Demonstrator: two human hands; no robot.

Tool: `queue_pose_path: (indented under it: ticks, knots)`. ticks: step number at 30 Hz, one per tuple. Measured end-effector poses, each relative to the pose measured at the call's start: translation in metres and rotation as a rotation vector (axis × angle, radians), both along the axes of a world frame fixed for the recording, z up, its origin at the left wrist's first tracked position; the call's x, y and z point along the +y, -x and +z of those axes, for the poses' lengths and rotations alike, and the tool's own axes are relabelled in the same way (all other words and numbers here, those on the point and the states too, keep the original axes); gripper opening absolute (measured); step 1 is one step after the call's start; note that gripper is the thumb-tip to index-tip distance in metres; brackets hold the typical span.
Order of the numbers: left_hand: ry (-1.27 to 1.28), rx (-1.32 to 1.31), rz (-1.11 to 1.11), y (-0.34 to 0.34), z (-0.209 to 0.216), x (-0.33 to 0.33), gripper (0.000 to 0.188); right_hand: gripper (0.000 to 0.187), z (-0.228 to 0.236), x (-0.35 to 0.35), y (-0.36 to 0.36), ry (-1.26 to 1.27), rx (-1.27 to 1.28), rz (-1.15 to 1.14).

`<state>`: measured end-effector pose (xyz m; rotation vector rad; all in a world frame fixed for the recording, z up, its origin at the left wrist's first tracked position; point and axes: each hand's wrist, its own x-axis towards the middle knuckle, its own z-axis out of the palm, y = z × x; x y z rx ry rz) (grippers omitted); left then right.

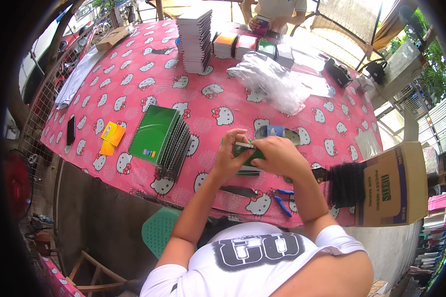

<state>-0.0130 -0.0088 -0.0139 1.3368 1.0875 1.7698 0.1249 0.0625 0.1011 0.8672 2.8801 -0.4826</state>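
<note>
Between my two hands, a small green-covered notebook (253,155) is tilted up with its edge toward me. My left hand (230,154) grips it from the left side. My right hand (277,154) pinches its right side, the fingers partly hidden behind the hand. Just below my hands, part of another green-edged notebook (249,172) shows on the table. To the left stands a stack of green spiral notebooks (158,132). Blue-handled pliers (283,204) lie near the front edge, below my right forearm.
A cardboard box (395,185) with black spiral wires (346,184) sits at the right. A tall notebook stack (194,42), shorter stacks (245,45) and clear plastic (272,81) lie farther back. Yellow packets (112,134) and a phone (71,130) are left. Another person's hands (255,23) hold a notebook opposite.
</note>
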Motion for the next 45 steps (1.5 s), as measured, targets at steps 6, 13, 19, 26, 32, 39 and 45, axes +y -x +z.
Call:
queue_pose_path:
  ticks: [6,13,19,26,32,39,45]
  knots:
    - [-0.007,-0.085,0.060,0.010,-0.013,-0.011,0.033,0.031,0.010,-0.016,-0.005,-0.037,0.103,-0.032]
    - [0.091,-0.147,0.081,0.018,0.000,-0.017,0.035,0.034,-0.001,-0.006,0.009,-0.025,0.186,0.085]
    - [0.031,-0.005,0.154,0.019,0.001,-0.019,0.032,0.033,-0.005,-0.010,0.010,-0.047,0.246,0.075]
    - [-0.010,-0.096,0.121,0.016,0.001,-0.016,0.026,0.040,-0.019,-0.042,-0.045,-0.157,0.799,-0.119]
    - [-0.043,-0.168,0.069,0.001,0.007,0.000,0.021,0.055,-0.150,-0.113,-0.142,-0.407,0.254,-0.354]
    - [-0.187,0.102,0.302,-0.014,0.041,-0.012,0.019,0.042,-0.059,-0.092,-0.093,0.023,0.769,-0.410]
    - [-0.287,0.265,0.338,-0.014,0.056,-0.028,0.023,0.041,-0.007,-0.078,-0.045,-0.226,0.846,-0.188]
